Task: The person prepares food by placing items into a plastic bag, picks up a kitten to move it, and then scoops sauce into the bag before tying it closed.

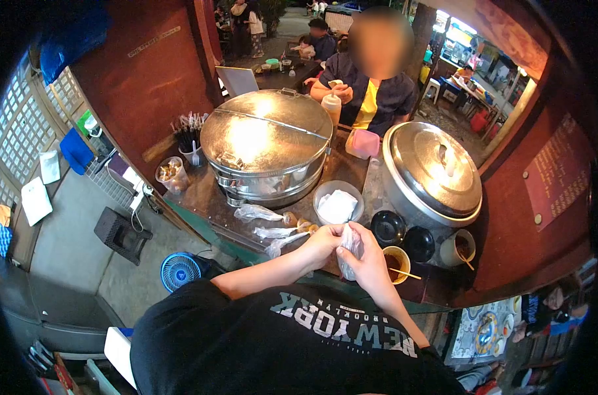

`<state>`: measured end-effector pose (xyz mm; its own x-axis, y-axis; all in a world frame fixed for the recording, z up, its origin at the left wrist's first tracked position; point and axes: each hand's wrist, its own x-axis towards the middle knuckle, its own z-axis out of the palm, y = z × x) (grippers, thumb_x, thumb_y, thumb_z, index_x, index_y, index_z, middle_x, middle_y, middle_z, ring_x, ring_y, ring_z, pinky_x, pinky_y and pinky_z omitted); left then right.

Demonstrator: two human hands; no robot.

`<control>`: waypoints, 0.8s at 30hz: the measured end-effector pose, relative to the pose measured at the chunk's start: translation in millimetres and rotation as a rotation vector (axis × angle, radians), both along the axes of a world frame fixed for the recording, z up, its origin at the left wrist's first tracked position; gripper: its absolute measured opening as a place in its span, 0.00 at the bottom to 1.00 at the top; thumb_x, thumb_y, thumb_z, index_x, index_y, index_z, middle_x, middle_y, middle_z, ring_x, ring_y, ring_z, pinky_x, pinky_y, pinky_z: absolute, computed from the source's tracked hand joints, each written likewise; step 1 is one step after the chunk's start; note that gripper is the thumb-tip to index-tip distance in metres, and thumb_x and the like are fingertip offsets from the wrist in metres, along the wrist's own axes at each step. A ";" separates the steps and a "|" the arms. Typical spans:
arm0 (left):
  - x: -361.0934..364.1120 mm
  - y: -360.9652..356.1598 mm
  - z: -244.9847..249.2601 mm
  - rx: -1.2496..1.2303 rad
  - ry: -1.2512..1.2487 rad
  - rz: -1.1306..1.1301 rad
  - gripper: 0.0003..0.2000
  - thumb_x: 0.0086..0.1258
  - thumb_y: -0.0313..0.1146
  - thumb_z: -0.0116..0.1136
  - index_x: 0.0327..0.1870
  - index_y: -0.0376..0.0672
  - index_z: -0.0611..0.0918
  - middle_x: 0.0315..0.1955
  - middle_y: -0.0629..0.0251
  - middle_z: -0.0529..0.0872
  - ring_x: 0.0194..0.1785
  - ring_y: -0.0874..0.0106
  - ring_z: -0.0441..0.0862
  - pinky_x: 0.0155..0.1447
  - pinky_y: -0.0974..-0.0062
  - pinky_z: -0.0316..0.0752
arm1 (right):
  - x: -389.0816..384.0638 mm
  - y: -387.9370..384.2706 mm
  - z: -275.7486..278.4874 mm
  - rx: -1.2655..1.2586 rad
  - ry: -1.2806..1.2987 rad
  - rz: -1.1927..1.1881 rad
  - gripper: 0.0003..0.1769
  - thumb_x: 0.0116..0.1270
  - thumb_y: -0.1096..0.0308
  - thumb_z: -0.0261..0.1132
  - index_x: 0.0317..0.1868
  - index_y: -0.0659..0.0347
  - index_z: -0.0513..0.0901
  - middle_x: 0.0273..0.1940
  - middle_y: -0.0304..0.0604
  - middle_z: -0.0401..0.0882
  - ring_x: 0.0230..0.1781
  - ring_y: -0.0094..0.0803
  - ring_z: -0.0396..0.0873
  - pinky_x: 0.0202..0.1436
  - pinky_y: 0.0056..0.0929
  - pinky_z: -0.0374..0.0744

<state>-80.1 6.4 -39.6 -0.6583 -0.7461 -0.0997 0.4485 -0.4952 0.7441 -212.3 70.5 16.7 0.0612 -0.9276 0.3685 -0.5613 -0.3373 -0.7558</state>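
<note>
A small clear plastic bag (348,253) is pinched between my two hands, over the front of the counter. My left hand (322,243) is closed on its upper left side. From the right, my right hand (370,258) grips the same bag with bent fingers. What the bag contains is hard to make out. Just beyond my fingers is a clear tub (322,194) with white sheets or bags inside. Several tied plastic bags with brown contents (273,232) lie left of my hands. Close to my right hand is a cup of brown sauce (396,263) with a stick in it.
A large round steel steamer (266,148) stands at the back left, and a lidded metal pot (434,171) at the right. Two black bowls (388,228) and another sauce container (457,247) sit near the pot. Across the counter, a person (371,85) stands beside a squeeze bottle (332,108).
</note>
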 end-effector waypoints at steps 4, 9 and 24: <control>1.7 7.4 3.9 0.005 0.032 0.037 0.10 0.63 0.30 0.62 0.44 0.40 0.81 0.37 0.66 0.84 0.40 0.75 0.82 0.46 0.74 0.77 | 0.1 2.6 11.4 -0.189 0.139 -0.126 0.24 0.58 0.67 0.66 0.53 0.65 0.72 0.43 0.51 0.74 0.45 0.45 0.76 0.52 0.35 0.73; 7.5 14.8 11.2 0.021 -0.022 0.022 0.10 0.63 0.28 0.61 0.44 0.40 0.81 0.36 0.67 0.84 0.41 0.76 0.81 0.47 0.74 0.76 | -7.7 0.5 10.9 0.081 -0.052 0.054 0.18 0.60 0.68 0.64 0.49 0.65 0.74 0.43 0.49 0.74 0.44 0.39 0.75 0.45 0.32 0.75; 1.6 17.3 -16.7 0.095 0.224 0.117 0.09 0.67 0.33 0.56 0.47 0.45 0.78 0.39 0.69 0.84 0.39 0.77 0.82 0.44 0.75 0.78 | 4.1 -11.0 -15.5 0.353 -0.666 0.110 0.19 0.74 0.57 0.49 0.53 0.64 0.73 0.46 0.44 0.77 0.48 0.27 0.73 0.54 0.26 0.71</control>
<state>-78.5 23.7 -56.4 -0.5820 -0.8124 -0.0347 0.6549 -0.4936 0.5722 -208.2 59.5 1.2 0.0290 -0.9987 0.0423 0.0740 -0.0400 -0.9965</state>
